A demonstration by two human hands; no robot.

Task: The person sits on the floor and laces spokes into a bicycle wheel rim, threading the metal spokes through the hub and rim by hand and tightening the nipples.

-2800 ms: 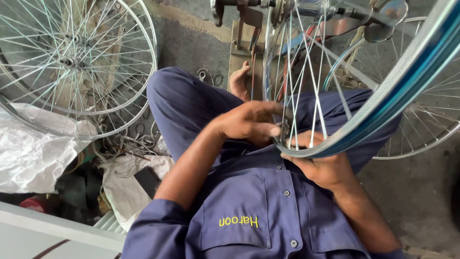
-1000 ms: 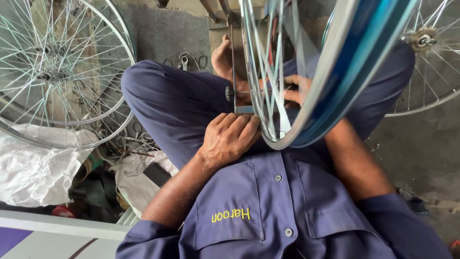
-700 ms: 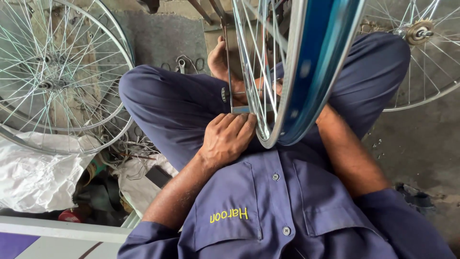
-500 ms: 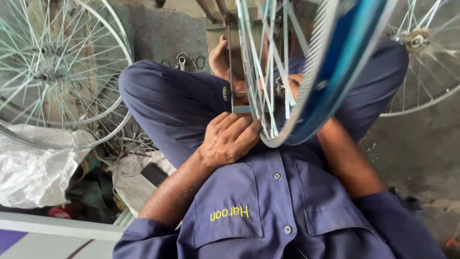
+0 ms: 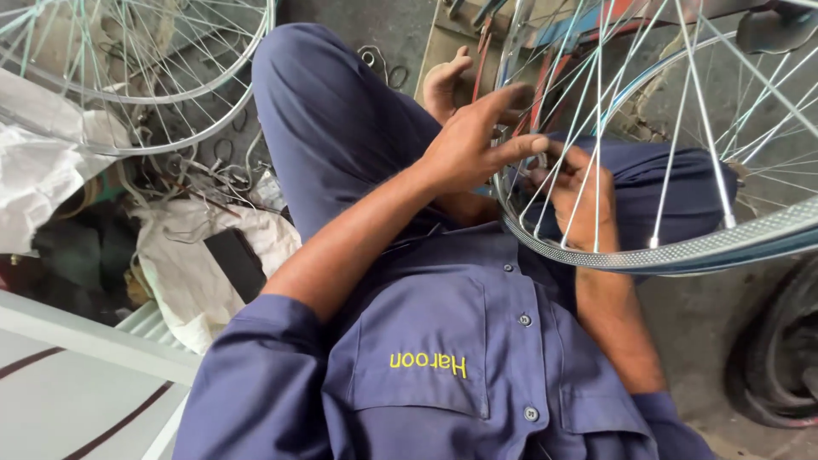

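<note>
lifting away from the lap, the left hand (image 5: 473, 145) now has its fingers spread and loose at the inner edge of the silver spoked bicycle wheel rim with a blue band (image 5: 648, 251); half a second ago it lay curled into a fist low against the blue work shirt (image 5: 460, 341). its forefinger and thumb now stretch toward a thin steel spoke (image 5: 545, 183) and grip nothing that shows. the right hand (image 5: 584, 204) sits behind the spokes, inside the wheel, fingers bent toward the same spot; whether it pinches a spoke or a small fitting cannot be told, as the wires cross in front of it. the wheel itself has swung: its rim, which stood nearly edge-on and upright before the chest, now lies across the right thigh, with the near arc low over the blue trousers (image 5: 341, 128) and the spokes fanning up to the top right corner. judging by this, the work has passed from bracing the rim to fingering single spokes.

the person sits on a grey concrete floor (image 5: 707, 341). a bare foot (image 5: 447, 81) rests near the top, beside a metal stand (image 5: 452, 34). at the top left a second silver spoked wheel (image 5: 145, 77) lies flat, over a litter of wire hooks and small metal parts (image 5: 230, 170). white plastic sacking (image 5: 51, 170) bunches at the left edge, a flat black rectangular object (image 5: 234, 264) lies on pale cloth, and a black rubber tyre (image 5: 780, 349) curves in at the right edge. a white panel with dark stripes (image 5: 68, 383) fills the bottom left corner.
</note>
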